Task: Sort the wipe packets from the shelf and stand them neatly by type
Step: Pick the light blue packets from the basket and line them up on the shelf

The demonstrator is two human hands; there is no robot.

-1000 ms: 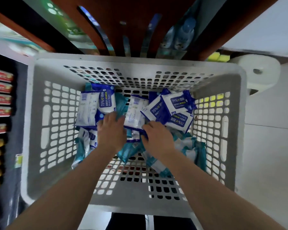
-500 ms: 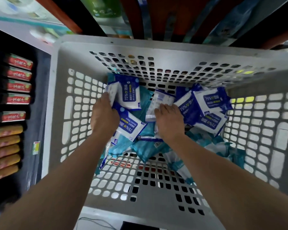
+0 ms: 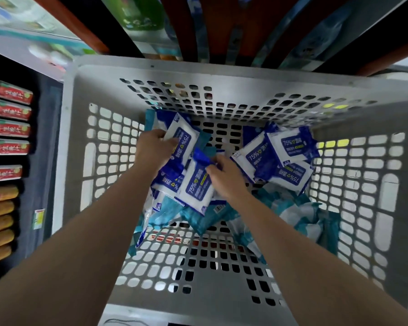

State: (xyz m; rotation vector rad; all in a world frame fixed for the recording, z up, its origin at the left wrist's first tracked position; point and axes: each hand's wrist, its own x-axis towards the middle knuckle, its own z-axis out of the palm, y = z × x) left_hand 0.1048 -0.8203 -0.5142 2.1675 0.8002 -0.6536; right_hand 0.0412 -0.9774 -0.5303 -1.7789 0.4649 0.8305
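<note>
Head view, sole entry. Looking down into a grey perforated basket (image 3: 80, 208), everything inside lying loose and flat on its floor, nothing standing.

Clamping the left grip (image 3: 151, 149) round a blue-and-white packet (image 3: 183, 137) toward the basket's far-left corner, fingers wrapped over the packet's left edge. Pinching the dark-blue end of a second blue-and-white packet (image 3: 196, 189) with the right grip (image 3: 226, 172) at the basket's middle, that packet overlapping others of its kind. Leaving three more blue-and-white packets (image 3: 283, 158) fanned toward the basket's right wall. Leaving teal packets (image 3: 295, 215) heaped at the basket's near-right side, and further teal packets (image 3: 165, 215) showing under the blue ones at the near left.

Noting, outside the basket to its left, red boxes (image 3: 12, 128) and orange-yellow packs (image 3: 0, 215) along a dark shelf (image 3: 45, 149). Noting, beyond the basket's far rim, blurred bottles (image 3: 141, 17), labels unreadable.

Judging the step in hand as gathering the blue 75% type into one bundle. Advising:
- squaring each packet's edges against the bundle before adding it;
- taking it by the body rather than by the thin end, likely to slip;
- turning printed faces one way;
- pushing teal ones aside, so avoiding a mixed stack;
- standing the bundle against a basket wall for support.
</note>
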